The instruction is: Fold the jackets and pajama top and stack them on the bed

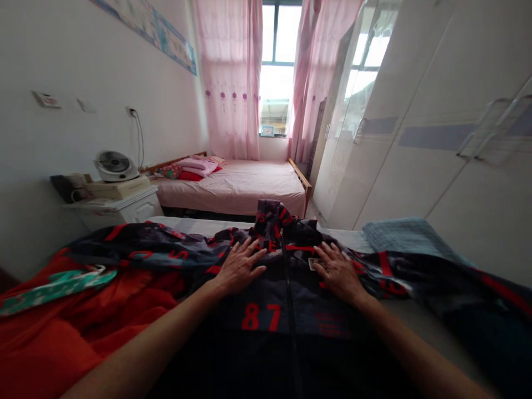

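Observation:
A dark zip-up jacket (266,288) with red lettering and the number 87 lies front side up before me, its sleeves stretched out to both sides. Its collar stands up at the far end, and the zipper (288,288) runs down the middle, closed as far as I can see. My left hand (242,266) rests flat on the left chest with fingers spread. On the right chest, my right hand (338,271) also lies flat, fingers apart, beside a small pale patch (315,265). Neither hand grips the cloth.
Bright orange-red fabric (83,327) and a green patterned strip (58,291) lie at the left. A folded blue-grey cloth (409,235) sits right of the jacket. Beyond are a pink-covered bed (245,185), a nightstand (124,210) with a fan (116,165), and white wardrobes (415,166).

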Demonstrator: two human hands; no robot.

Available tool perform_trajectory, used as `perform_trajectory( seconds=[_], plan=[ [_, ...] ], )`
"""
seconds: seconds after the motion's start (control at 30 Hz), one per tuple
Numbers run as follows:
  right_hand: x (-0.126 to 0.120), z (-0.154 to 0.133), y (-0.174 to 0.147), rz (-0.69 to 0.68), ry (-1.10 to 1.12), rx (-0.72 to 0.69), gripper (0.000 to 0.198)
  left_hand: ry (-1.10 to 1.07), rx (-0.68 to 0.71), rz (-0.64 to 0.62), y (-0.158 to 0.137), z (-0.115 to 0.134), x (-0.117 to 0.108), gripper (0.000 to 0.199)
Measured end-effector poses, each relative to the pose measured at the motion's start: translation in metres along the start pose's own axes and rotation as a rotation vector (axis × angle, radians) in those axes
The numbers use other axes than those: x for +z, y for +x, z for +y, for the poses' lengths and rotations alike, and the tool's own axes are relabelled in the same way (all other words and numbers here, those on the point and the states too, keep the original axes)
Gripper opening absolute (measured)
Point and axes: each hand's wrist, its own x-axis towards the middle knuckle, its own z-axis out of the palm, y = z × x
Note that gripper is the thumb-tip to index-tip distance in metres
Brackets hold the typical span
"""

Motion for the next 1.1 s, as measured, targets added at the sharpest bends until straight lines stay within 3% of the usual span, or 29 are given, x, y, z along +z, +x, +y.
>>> perform_trajectory(
  seconds=[0.13, 0.23, 0.33, 0.47, 0.6, 0.77, 0.87, 0.97, 1.03, 1.1],
  plan=[
    [-0.007, -0.009, -0.011, -0.247, 0.027, -0.036, 0.041, -0.044, -0.055, -0.169, -0.019, 0.001, 0.004, 0.051],
    [-0.029, -0.018, -0.032, -0.209, 0.040, -0.032, 0.046, -0.057, -0.041, -0.169, -0.042, 0.011, -0.013, 0.052],
    [-0.045, -0.029, -0.077, -0.123, 0.090, -0.100, 0.052, -0.100, 0.069, -0.154, -0.092, 0.029, -0.027, 0.052],
    [-0.053, -0.035, -0.135, -0.222, 0.143, -0.107, 0.051, -0.163, 0.144, -0.182, -0.158, 0.041, -0.026, 0.051],
    [-0.066, -0.044, -0.167, -0.206, 0.152, -0.054, 0.052, -0.150, 0.148, -0.162, -0.192, 0.051, -0.033, 0.052],
    [-0.073, -0.053, -0.204, -0.219, 0.223, -0.224, 0.050, -0.185, 0.327, -0.208, -0.229, 0.068, -0.046, 0.055],
    [-0.074, -0.035, -0.224, -0.127, 0.172, -0.095, 0.048, -0.175, 0.156, -0.128, -0.252, 0.059, -0.048, 0.041],
    [-0.075, 0.000, -0.247, 0.035, 0.094, 0.135, 0.046, -0.162, -0.206, 0.077, -0.276, 0.035, -0.050, 0.041],
    [-0.075, 0.022, -0.263, 0.037, 0.099, 0.165, 0.043, -0.208, -0.399, 0.140, -0.291, 0.019, -0.052, 0.046],
    [-0.075, 0.034, -0.276, -0.034, 0.160, 0.182, 0.040, -0.326, -0.544, 0.097, -0.301, 0.008, -0.054, 0.053]
  ],
)
